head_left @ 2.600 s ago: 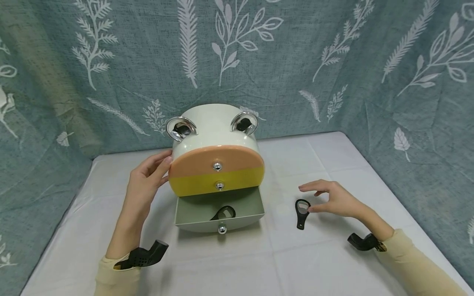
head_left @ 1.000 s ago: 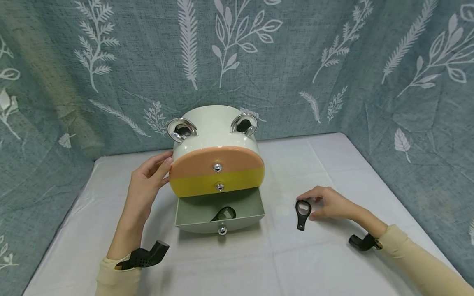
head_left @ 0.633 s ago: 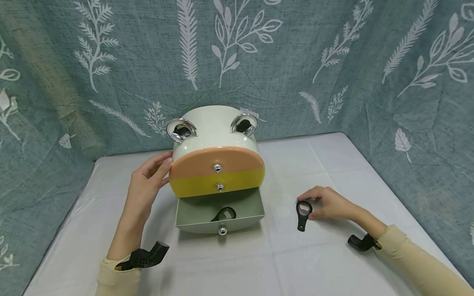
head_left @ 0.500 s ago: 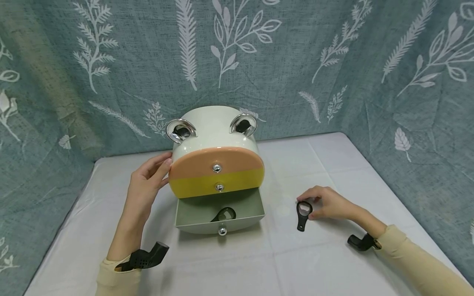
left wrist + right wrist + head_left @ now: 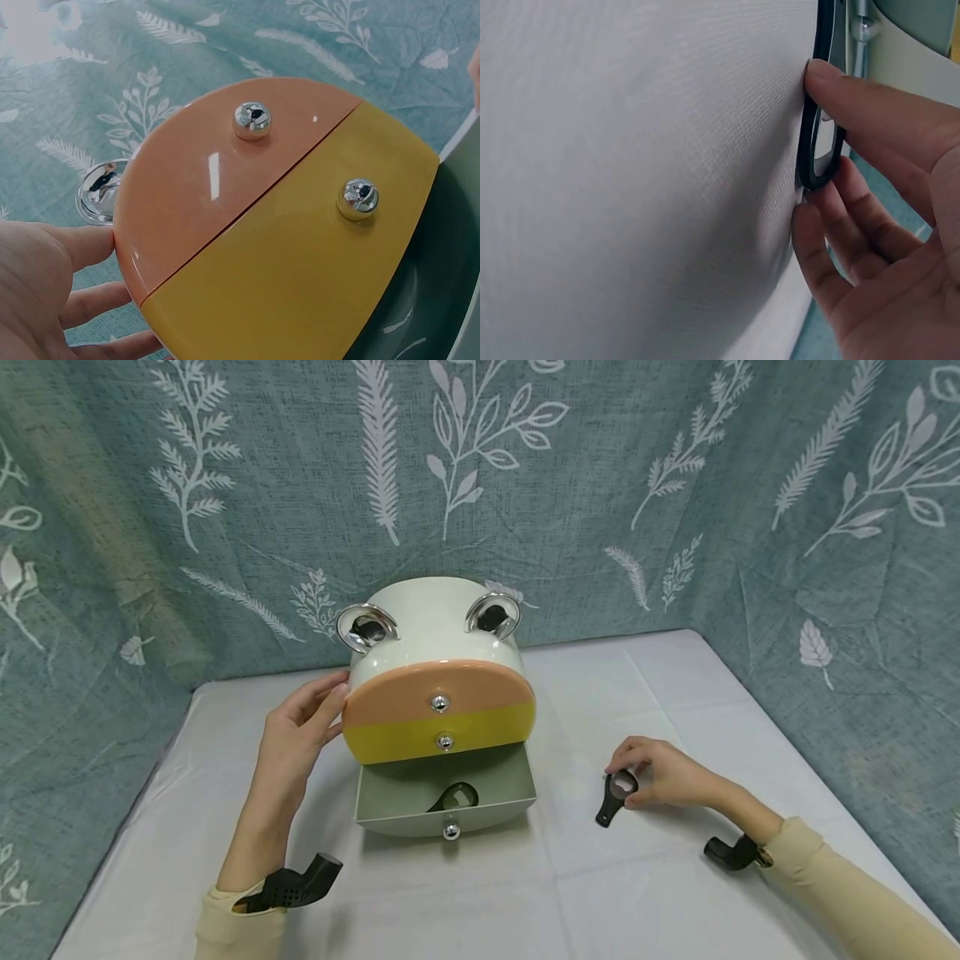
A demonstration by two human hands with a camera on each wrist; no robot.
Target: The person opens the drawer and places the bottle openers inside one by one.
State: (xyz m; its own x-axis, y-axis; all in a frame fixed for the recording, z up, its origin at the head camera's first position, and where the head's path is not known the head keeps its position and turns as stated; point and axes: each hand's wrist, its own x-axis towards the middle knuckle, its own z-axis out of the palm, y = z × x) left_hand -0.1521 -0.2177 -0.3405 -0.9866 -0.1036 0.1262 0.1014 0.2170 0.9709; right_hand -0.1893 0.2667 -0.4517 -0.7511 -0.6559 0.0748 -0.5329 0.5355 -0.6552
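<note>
A small frog-shaped drawer cabinet with chrome-rimmed eyes stands on the table. Its orange top drawer and yellow middle drawer are closed, while the green bottom drawer is pulled out. My left hand touches the cabinet's left side with extended fingers. To the right, my right hand pinches the ring end of a black bottle opener between thumb and fingers, its handle pointing down-left. In the right wrist view, the bottle opener is close against the cloth. Another black bottle opener lies inside the pulled-out drawer.
A white cloth covers the table. Behind and beside it hangs a blue-green curtain with white leaf prints. Each wrist wears a black camera mount. The pulled-out drawer's chrome knob projects toward the front.
My right hand has come in from above right and taken hold of the bottle opener by its ring, turning it so its handle swings left. The left hand stays against the cabinet.
</note>
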